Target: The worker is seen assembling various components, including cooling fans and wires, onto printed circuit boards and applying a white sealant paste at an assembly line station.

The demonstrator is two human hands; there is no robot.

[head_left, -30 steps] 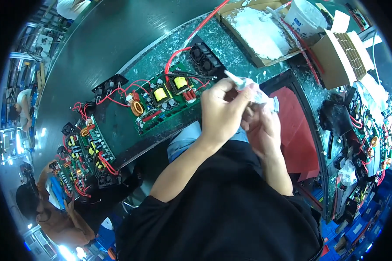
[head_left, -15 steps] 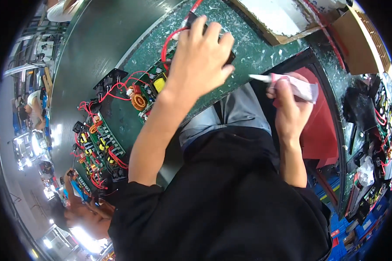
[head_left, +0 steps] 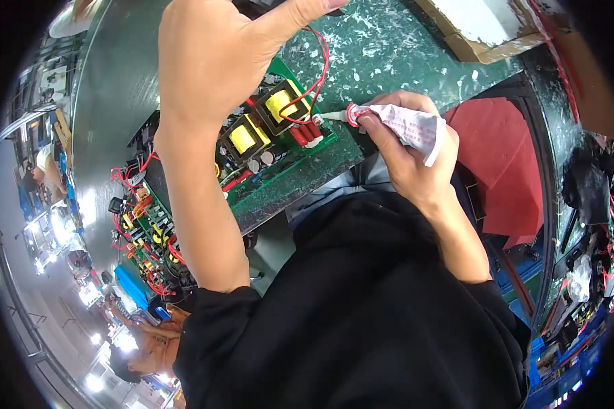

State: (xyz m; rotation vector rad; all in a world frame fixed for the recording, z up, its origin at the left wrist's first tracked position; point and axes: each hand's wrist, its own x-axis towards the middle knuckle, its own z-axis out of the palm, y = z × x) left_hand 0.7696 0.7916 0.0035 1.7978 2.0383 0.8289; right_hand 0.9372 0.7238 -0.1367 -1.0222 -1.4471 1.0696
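Observation:
A crumpled white tube (head_left: 413,126) with a red collar and a thin white nozzle is squeezed in my right hand (head_left: 426,167). Its nozzle tip meets the right end of a green circuit board (head_left: 286,187), beside several red cylindrical parts (head_left: 305,133). Yellow-wrapped transformers (head_left: 242,138) and a looped red wire (head_left: 326,58) stand out on the board. Over the board's far left side reaches my left hand (head_left: 215,61), its thumb stretched to the right above a black part (head_left: 256,7). Its other fingers are hidden or cut off by the upper edge.
More wired circuit boards (head_left: 150,232) lie to the left on the bench. A cardboard box (head_left: 477,44) stands at the far right, and red sheets (head_left: 501,163) lie in a dark frame right of my hand. A co-worker (head_left: 153,347) sits at the lower left.
The circuit board has come nearer and to the right, out from under my left hand. That hand has shifted left. My right hand has brought the tube left to the board's end.

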